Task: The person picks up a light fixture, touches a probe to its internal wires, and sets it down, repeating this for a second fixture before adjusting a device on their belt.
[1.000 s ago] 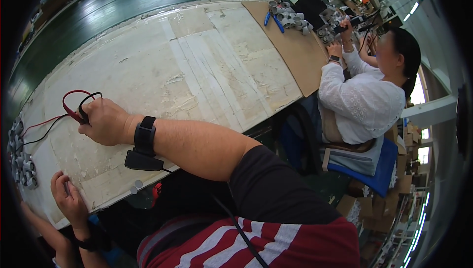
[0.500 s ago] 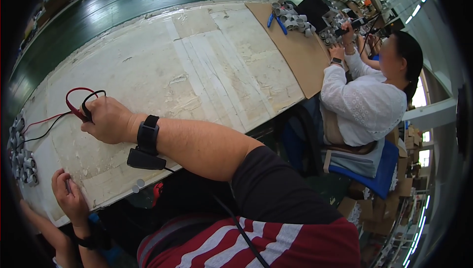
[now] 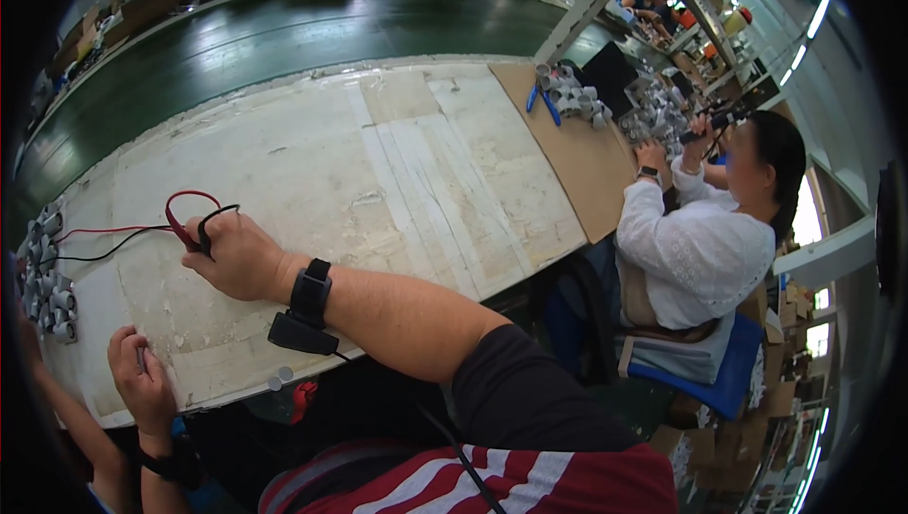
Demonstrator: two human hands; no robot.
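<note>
Two hands — right hand (image 3: 236, 254) grips two leads (image 3: 194, 221).

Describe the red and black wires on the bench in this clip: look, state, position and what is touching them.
The red and black wires are two thin, insulated leads lying on the worn, pale worktable. They run from the cluster of small grey cylindrical parts at the table's left edge to the right hand. There each forms a small raised loop, red at left, black at right, pinched in the fingers. Their ends are hidden in the hand.
</note>
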